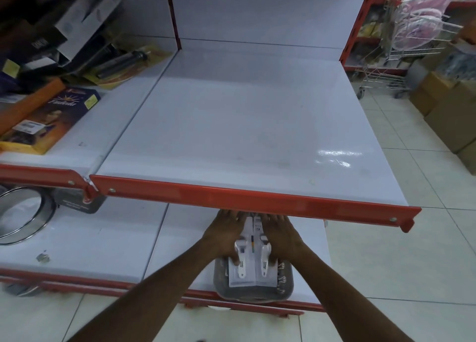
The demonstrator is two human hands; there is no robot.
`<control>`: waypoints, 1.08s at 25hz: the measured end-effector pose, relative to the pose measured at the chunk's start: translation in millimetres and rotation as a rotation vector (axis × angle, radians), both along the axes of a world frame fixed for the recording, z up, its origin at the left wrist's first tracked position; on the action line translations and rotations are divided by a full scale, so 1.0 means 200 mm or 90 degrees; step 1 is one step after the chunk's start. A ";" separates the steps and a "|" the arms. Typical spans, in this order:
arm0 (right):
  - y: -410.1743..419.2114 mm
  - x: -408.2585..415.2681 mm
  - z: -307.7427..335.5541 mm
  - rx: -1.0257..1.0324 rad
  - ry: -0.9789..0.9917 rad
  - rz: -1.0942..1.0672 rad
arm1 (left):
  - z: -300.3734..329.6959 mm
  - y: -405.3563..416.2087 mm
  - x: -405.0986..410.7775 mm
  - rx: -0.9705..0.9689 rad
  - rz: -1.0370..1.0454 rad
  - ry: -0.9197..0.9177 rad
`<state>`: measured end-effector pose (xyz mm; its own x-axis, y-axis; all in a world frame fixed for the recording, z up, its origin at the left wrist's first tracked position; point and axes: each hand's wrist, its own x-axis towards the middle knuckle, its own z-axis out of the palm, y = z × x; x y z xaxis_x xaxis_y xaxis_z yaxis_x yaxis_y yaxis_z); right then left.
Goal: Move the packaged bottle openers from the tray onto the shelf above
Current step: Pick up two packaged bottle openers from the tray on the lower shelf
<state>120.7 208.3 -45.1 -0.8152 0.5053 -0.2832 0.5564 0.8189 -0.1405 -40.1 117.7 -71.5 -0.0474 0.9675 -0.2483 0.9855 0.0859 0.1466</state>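
We press both hands on a stack of packaged openers (253, 259) from two sides: the left hand (223, 234) on its left edge, the right hand (282, 234) on its right edge. The fingers of both hands lie almost flat and stretched along the packs, clasping them between the palms; the fingertips go under the red edge (252, 197) of the upper shelf (244, 125), so we cannot see them. The stack lies partly in a grey tray (286, 282) at the front of the lower shelf (103, 238). The print on the packs is too small to read.

On the left part of the upper shelf lies a dark box (51, 117) with a word like "Fiabila", and behind it a black box (38, 43) with blurred white letters. A round steel ring (23, 213) lies on the lower shelf at the left.

The upper shelf in front of us is bare and wide. Its red edge hangs directly over our hands. At the right stand cardboard boxes (448, 115) on the tiled floor (386, 251) and a wire cart (386, 66) further back.
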 end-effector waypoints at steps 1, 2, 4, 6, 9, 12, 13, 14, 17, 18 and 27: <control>0.00 0.02 0.04 -0.018 0.036 -0.032 | 0.03 -0.04 0.00 0.028 0.026 -0.039; 0.00 0.06 0.08 -0.056 0.085 -0.074 | 0.07 -0.09 0.01 0.053 0.057 -0.095; -0.04 0.13 0.18 -0.129 0.187 -0.122 | 0.14 -0.21 0.02 0.107 0.125 -0.241; -0.12 0.22 0.31 -0.179 0.259 -0.138 | 0.25 -0.36 0.06 0.158 0.160 -0.361; -0.29 0.33 0.55 -0.177 0.342 -0.155 | 0.48 -0.53 0.12 0.270 0.162 -0.368; -0.39 0.39 0.85 -0.136 0.511 -0.199 | 0.81 -0.62 0.12 0.441 0.212 -0.378; -0.40 0.40 0.97 -0.139 0.574 -0.204 | 0.92 -0.62 0.11 0.501 0.225 -0.409; -0.40 0.40 1.09 -0.154 0.631 -0.204 | 1.03 -0.61 0.10 0.552 0.229 -0.457; -0.30 0.35 1.39 -0.198 0.761 -0.186 | 1.34 -0.51 0.04 0.642 0.204 -0.631; -0.23 0.32 1.47 -0.189 0.788 -0.178 | 1.41 -0.45 0.00 0.666 0.208 -0.644; 0.45 -0.18 1.37 -0.296 0.675 -0.293 | 1.39 0.21 -0.38 0.534 0.409 -0.709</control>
<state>84.2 297.5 229.6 -0.5247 0.8327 0.1770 0.2133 0.3298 -0.9196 -115.2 159.4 206.0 -0.6643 0.7324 0.1495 0.1763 -0.0409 0.9835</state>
